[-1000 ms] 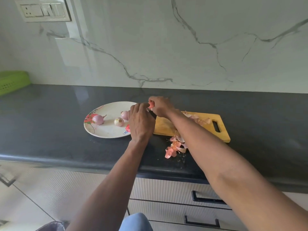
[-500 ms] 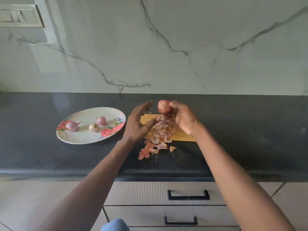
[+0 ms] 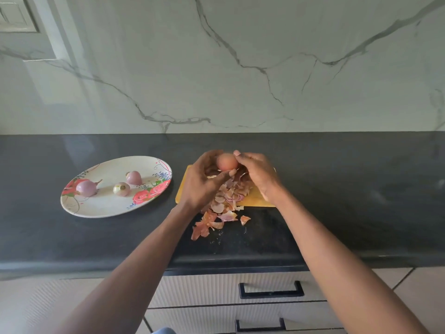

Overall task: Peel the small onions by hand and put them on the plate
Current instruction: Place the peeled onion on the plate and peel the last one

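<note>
onion (image 3: 226, 161) sits lifted over the cutting board (image 3: 181, 189), left hand (image 3: 201, 182) cupping it and right hand (image 3: 257, 173) pinching its side. it looks light, firm, with brittle, papery skin; likely best gripped around the middle, peeling from one end.

**Setting: home kitchen**

A dark stone countertop (image 3: 72, 237) is backed by a white veined marble wall (image 3: 240, 56). Drawers with black handles (image 3: 271, 290) are seen below. A wooden cutting board (image 3: 181, 189) and a floral plate (image 3: 101, 208) are noted.
</note>
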